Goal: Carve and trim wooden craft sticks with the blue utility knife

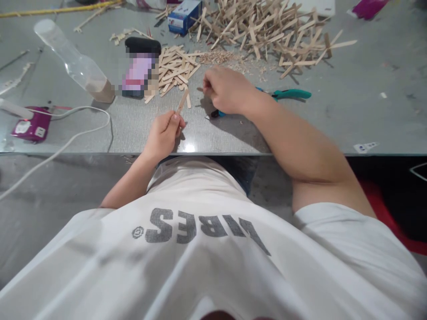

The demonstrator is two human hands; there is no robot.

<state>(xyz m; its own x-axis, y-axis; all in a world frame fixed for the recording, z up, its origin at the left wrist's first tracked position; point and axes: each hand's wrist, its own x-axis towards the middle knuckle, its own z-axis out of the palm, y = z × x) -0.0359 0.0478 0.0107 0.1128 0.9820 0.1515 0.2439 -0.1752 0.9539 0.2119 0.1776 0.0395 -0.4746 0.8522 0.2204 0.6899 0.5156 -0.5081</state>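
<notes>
My left hand (165,133) is closed on a flat wooden craft stick (182,102), pinched near its lower end, with the other end pointing up and away. My right hand (227,89) is closed a little above the table, to the right of that stick. A thin brownish tip pokes out at its fingers; the rest is hidden. Just below this hand lies a blue and black tool (217,114), partly covered. Beyond my right wrist are teal-handled pliers (292,94). A small pile of craft sticks (176,66) lies ahead of my left hand.
A large heap of craft sticks (260,26) spreads at the back, with small wood chips (218,57) before it. Left of the small pile are a phone (138,71), a tilted plastic bottle (76,66) and a purple power socket (33,124) with a white cable. A blue box (185,17) stands behind.
</notes>
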